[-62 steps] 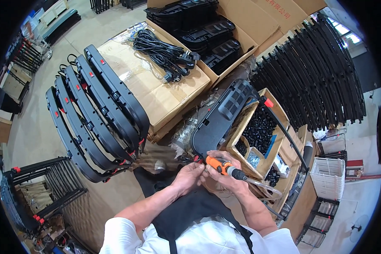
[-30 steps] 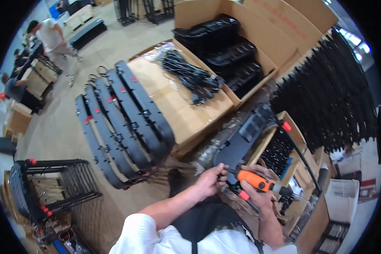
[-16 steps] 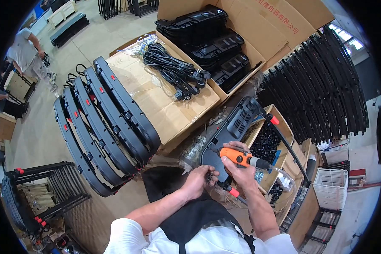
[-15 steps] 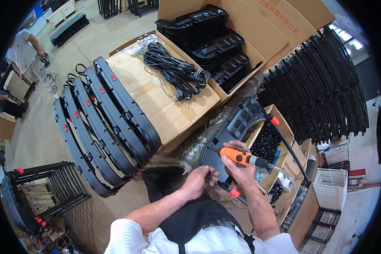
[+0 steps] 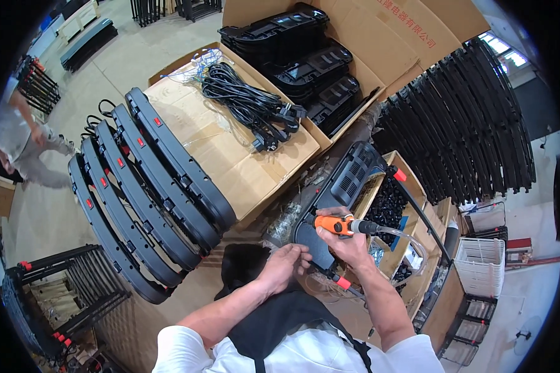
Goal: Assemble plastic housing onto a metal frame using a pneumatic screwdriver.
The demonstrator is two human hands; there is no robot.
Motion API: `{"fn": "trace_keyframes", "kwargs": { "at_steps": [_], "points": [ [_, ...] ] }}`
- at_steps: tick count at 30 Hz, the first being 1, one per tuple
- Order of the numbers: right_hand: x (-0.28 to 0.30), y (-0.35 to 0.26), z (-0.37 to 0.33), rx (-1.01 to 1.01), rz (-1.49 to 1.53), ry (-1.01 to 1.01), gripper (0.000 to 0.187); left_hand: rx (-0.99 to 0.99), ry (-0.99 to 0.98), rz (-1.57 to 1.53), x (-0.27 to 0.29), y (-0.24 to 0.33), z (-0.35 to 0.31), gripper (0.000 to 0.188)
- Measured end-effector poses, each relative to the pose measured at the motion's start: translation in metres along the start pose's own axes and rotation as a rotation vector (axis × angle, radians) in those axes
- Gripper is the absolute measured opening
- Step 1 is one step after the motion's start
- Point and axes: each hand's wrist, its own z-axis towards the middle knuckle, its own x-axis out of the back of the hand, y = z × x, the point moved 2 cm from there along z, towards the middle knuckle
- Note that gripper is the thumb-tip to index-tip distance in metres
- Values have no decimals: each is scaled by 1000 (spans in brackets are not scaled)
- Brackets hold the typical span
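Note:
My right hand (image 5: 350, 246) is wrapped round an orange air screwdriver (image 5: 333, 224), with its dark nose pointing left. A clear hose (image 5: 410, 237) leads off its rear end. Under the tool lies a black plastic housing (image 5: 314, 244) with a vented grille (image 5: 353, 176), slanting away from me. A black tube frame with red clips (image 5: 343, 283) is joined to it. My left hand (image 5: 286, 266) is curled beside the housing's near end, fingertips close to its edge. Whatever is in its fingers, if anything, is hidden.
Right of the housing stands a wooden parts bin (image 5: 386, 208) of small black pieces. Beyond are a carton with black power cords (image 5: 252, 102) and a box of black shells (image 5: 305, 59). Several curved black housings (image 5: 149, 193) stand left; black frames (image 5: 457, 124) are stacked right. A person (image 5: 28, 143) walks at far left.
The screwdriver and my right hand have shifted slightly left. Small dark pieces seen at my left fingertips earlier no longer show. The view has tilted a little, and the person at left has moved nearer.

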Motion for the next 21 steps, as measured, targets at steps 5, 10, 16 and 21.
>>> {"fn": "trace_keyframes", "kwargs": {
  "at_steps": [5,10,16,21],
  "points": [
    [-5,3,2,-18,69,-3,36,0,-84,89,17,5,1,26],
    [-6,6,-2,-41,42,-23,40,-8,-64,-10,13,5,5,24],
    [23,-28,-22,-196,313,153,52,58,-7,-166,-2,14,23,23],
    [72,-31,-36,-129,424,224,55,140,29,-239,-44,23,62,25]
  ]
}}
